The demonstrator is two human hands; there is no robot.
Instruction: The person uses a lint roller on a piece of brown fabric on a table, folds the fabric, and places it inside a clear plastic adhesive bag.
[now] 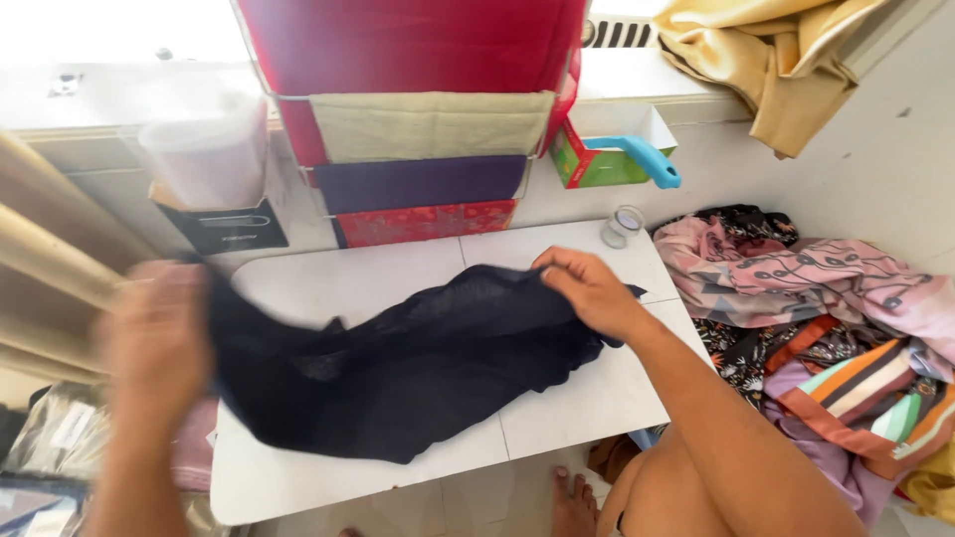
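A dark navy, thin knitted cloth (418, 368) lies spread across a small white table (348, 283). My right hand (587, 288) pinches its far right corner near the table's back edge. My left hand (154, 343), blurred by motion, grips the cloth's left end at the table's left side and lifts it a little off the surface. The middle of the cloth sags onto the table in loose folds.
A red hanging organiser (418, 119) with beige, purple and red pockets stands behind the table. A small glass jar (623, 226) sits at the back right corner. Patterned clothes (836, 318) are piled at the right; a green box with a blue handle (607, 159) is on the ledge.
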